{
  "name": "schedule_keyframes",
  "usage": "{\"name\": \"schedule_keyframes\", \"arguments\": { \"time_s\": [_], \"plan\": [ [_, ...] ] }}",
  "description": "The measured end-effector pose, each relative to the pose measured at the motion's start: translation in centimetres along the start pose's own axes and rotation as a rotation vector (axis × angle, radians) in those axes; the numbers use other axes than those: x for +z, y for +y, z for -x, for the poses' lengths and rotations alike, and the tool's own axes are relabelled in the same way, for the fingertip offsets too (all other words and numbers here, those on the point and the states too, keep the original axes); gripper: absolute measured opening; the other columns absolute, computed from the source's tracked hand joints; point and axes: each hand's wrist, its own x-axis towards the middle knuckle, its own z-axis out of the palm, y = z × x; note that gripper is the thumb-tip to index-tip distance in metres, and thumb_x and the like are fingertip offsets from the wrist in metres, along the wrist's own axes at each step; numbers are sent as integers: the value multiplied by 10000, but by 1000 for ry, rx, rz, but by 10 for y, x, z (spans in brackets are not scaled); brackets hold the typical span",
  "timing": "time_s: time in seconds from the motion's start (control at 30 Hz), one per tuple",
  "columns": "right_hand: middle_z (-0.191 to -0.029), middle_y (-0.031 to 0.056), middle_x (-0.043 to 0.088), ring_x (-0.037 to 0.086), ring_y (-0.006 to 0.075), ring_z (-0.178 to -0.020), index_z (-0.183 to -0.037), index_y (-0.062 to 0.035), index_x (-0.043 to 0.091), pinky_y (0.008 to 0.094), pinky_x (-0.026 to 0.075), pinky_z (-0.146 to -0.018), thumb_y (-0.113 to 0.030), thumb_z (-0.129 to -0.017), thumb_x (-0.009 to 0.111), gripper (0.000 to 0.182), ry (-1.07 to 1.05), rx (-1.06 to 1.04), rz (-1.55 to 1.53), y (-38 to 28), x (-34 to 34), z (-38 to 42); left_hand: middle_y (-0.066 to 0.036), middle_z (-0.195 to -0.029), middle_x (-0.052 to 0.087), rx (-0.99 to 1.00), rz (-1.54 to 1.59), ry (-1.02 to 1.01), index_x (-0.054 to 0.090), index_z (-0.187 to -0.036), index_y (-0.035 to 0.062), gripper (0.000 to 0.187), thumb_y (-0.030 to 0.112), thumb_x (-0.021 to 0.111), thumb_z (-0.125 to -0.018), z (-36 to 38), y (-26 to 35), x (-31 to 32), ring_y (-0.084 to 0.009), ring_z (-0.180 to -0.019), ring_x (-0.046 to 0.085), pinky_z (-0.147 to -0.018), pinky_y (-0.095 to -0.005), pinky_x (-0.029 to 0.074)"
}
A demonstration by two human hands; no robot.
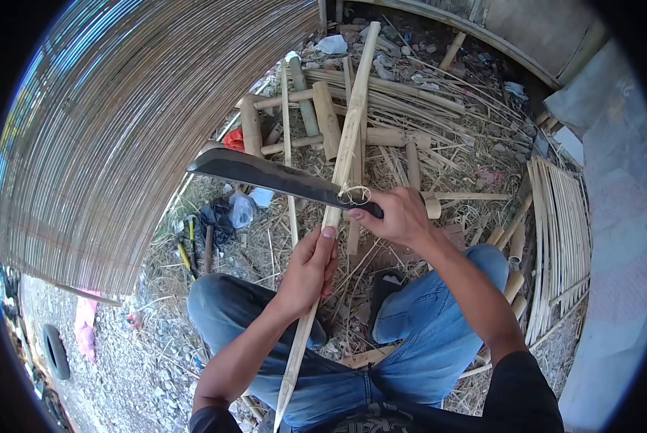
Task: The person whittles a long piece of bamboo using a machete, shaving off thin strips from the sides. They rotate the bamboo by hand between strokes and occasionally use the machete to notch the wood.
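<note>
A long pale bamboo strip (352, 123) runs from between my knees up and away from me, slightly tilted to the right. My left hand (309, 271) is closed around it at its middle, thumb along the top. In my right hand (398, 216) is the dark handle of a machete (266, 177). Its broad blade points left and lies across the strip just beyond my left hand. Thin curled shavings (355, 193) cluster where blade and strip meet. Whether the edge is cutting into the strip cannot be seen.
A bamboo frame (327, 119) stands ahead, with a pile of strips (410, 97) behind it. A slatted blind (100, 144) hangs at left. Hand tools (191, 249) and a black plastic bag (219, 219) lie left of my knee. A slatted panel (554, 245) leans at right.
</note>
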Motion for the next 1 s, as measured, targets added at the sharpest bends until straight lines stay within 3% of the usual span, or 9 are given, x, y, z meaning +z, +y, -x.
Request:
{"name": "schedule_keyframes", "arguments": {
  "time_s": [0.17, 0.3, 0.5, 0.57, 0.7, 0.83, 0.9, 0.97, 1.0],
  "plan": [
    [-522, 127, 594, 637, 354, -503, -839, -58, 699, 433, 498, -484, -660, -867, 640, 605, 50, -196, 115, -3, -8, 9, 37, -558, 375, -14, 10, -30, 456, -853, 100, 407, 405, 363, -1105, 1, -2, 0, -70, -401, 342, -373, -232, 293],
    [-560, 103, 622, 644, 320, -490, -827, -91, 710, 423, 495, -482, -668, -854, 649, 580, 131, -14, 93, 14, -16, -4, 34, -535, 356, -1, -10, -61, 451, -826, 97, 422, 396, 351, -1107, 3, 6, 8, -74, -383, 330, -363, -234, 282],
    [-579, 133, 604, 635, 355, -541, -850, -47, 708, 416, 477, -503, -552, -869, 701, 506, 72, -216, 133, 1, -21, 6, 38, -531, 368, -6, -28, -114, 449, -855, 97, 426, 424, 339, -1104, 6, -3, 5, -68, -382, 350, -363, -231, 322],
    [-565, 138, 588, 626, 363, -532, -861, -43, 702, 414, 469, -490, -557, -874, 692, 514, 124, -40, 43, 18, -27, -8, 37, -530, 373, -5, -39, -97, 449, -851, 98, 425, 426, 349, -1102, 10, -4, 9, -72, -378, 352, -364, -235, 329],
    [-604, 124, 643, 658, 342, -546, -799, -83, 650, 418, 489, -486, -581, -866, 696, 504, 78, -7, 38, 8, -18, 3, 29, -533, 390, 8, 2, -62, 462, -857, 91, 425, 432, 378, -1096, 2, -6, 12, -76, -378, 380, -375, -240, 347],
    [-597, 136, 635, 661, 360, -561, -818, -69, 647, 439, 493, -503, -584, -897, 660, 521, -48, -219, 160, -16, -16, 15, 27, -553, 413, 44, -10, -35, 480, -881, 81, 408, 416, 391, -1096, 3, -5, 10, -75, -399, 412, -388, -243, 365],
    [-611, 151, 642, 670, 367, -580, -878, -49, 677, 449, 499, -518, -581, -912, 643, 534, 59, -261, 72, 6, -14, 2, 24, -579, 439, 48, -57, -52, 485, -889, 75, 403, 409, 396, -1096, 10, -5, 12, -76, -415, 431, -395, -248, 380],
    [-639, 162, 652, 681, 366, -603, -928, -32, 692, 440, 506, -530, -583, -913, 640, 554, 62, 46, 44, 21, -26, -5, 23, -591, 447, 69, -46, -81, 484, -896, 68, 408, 409, 386, -1097, 11, -5, 15, -76, -422, 439, -400, -251, 392],
    [-640, 165, 650, 674, 376, -592, -926, -26, 687, 436, 507, -526, -585, -919, 632, 562, 86, 39, 19, 19, -26, -4, 24, -582, 427, 61, -47, -87, 470, -871, 75, 413, 406, 378, -1101, 12, -2, 17, -73, -418, 424, -397, -244, 383]
  ]
}}
